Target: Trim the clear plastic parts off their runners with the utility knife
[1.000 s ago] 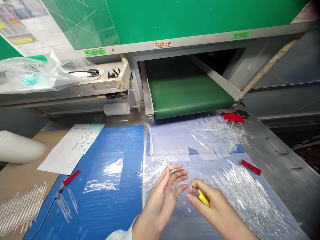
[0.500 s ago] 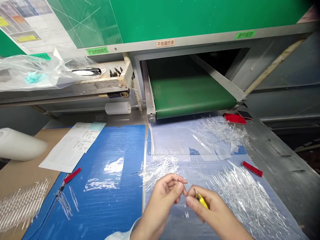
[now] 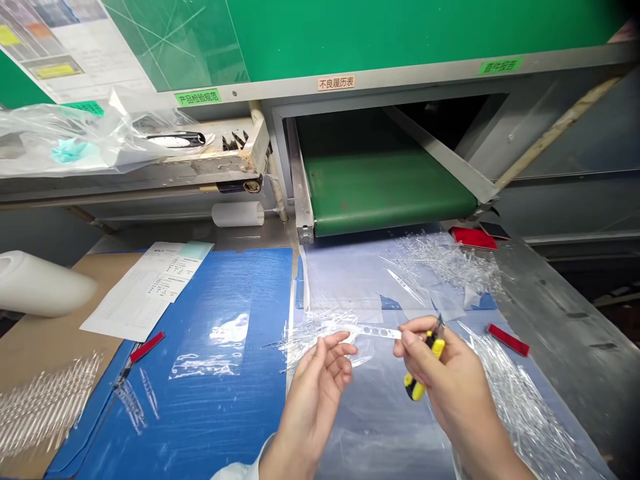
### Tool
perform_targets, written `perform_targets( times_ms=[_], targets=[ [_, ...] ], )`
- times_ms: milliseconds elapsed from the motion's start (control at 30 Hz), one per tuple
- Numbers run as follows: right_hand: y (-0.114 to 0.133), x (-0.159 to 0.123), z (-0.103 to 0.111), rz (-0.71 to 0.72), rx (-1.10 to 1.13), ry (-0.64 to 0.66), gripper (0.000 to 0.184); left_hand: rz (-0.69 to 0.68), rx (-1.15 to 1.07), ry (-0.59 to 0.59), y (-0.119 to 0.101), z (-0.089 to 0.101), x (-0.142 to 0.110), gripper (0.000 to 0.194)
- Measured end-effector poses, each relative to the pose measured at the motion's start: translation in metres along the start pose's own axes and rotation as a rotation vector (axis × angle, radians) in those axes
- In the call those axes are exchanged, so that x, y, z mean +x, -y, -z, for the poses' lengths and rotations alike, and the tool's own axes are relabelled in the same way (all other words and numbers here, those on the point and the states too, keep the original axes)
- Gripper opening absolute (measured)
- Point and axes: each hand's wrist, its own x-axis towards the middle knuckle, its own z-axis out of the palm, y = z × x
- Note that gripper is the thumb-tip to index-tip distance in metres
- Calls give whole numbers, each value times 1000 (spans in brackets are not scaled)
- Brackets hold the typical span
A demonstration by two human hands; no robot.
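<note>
**Q: Where is the workpiece lying?**
A: The perforated clear plastic strip (image 3: 373, 331) is spanning the gap between the hands, running roughly level. Its right end is entering the grip of the right hand (image 3: 455, 380). Its left end is extending above the left hand (image 3: 313, 393), close to the fingertips; contact there cannot be confirmed from this view.

**Q: What are the fingers doing?**
A: The right thumb and forefinger (image 3: 407, 337) are pinching the strip, while the remaining right fingers are curling around yellow-and-black side cutters (image 3: 414, 388). The cutter tips are pointing upward, away from the strip. The left fingers (image 3: 330, 353) are spread and open, gripping nothing.

**Q: Which step appears to be in hand?**
A: Judging by the hold, the person is presenting a single strip for examination, with the cutters kept ready in the same hand. The blades are not engaging the strip.

**Q: What does the next move call for?**
A: The hold appears to call for steadying the free end with the left fingers before any cutter is applied.

**Q: What is surrounding the work area?**
A: A loose heap of clear plastic strips (image 3: 313, 337) is lying beneath the strip's left end, and a larger heap (image 3: 530, 407) is spreading to the right. A blue corrugated board (image 3: 240, 413) is lying to the left, and a green conveyor belt (image 3: 390, 193) is sitting beyond.
</note>
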Motion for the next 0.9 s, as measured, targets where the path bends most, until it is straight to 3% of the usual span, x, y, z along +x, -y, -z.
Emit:
perform_targets(
  times_ms=[67, 233, 500, 633, 900],
  targets=[
    [-4, -8, -3, 31, -140, 6, 22, -45, -10, 15, 4, -1, 2, 30],
    [-15, -26, -9, 30, -363, 232, 18, -153, 128, 27, -2, -5, 0, 20],
    [3, -16, 2, 181, -556, 507, 32, -32, 479, 154, -20, 0, -6, 29],
    [10, -16, -3, 193, -667, 551, 33, -3, 575, 218, -22, 2, -9, 29],
    [13, -19, -6, 268, -763, 551, 31, -65, 768, 229, -25, 0, -14, 29]
  ],
)
